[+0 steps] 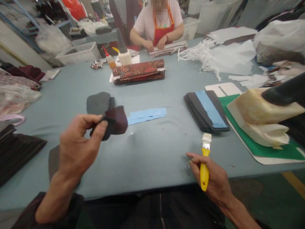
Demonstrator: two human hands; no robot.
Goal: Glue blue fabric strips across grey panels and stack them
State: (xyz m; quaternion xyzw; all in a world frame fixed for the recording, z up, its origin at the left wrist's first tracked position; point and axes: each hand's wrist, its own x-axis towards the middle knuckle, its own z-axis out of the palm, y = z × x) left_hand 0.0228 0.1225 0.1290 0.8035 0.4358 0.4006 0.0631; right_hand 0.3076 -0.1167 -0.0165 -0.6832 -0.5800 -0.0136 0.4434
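Between thumb and fingers, my left hand [81, 143] pinches a small dark fabric piece [119, 121], black with a maroon side, held above the table. Just behind it lie dark grey fabric pieces [97, 101]. Blue strips [150, 114] rest flat at the middle of the table. My right hand [214, 175] holds a yellow-handled brush [205, 168] whose pale bristles point away from me; the index finger stretches out to the left. Beyond the brush sits a stack of dark pieces [195, 111] with a blue strip [212, 109] across its top.
A crusted white container [257, 111] with a black handle-like part stands on a green sheet [293, 149] at right. Folded patterned red-brown fabric [140, 71] and glue bottles [125, 57] are farther back. Across the table a person in a red apron [164, 31] handles material. Dark folded fabric [19, 152] lies left.
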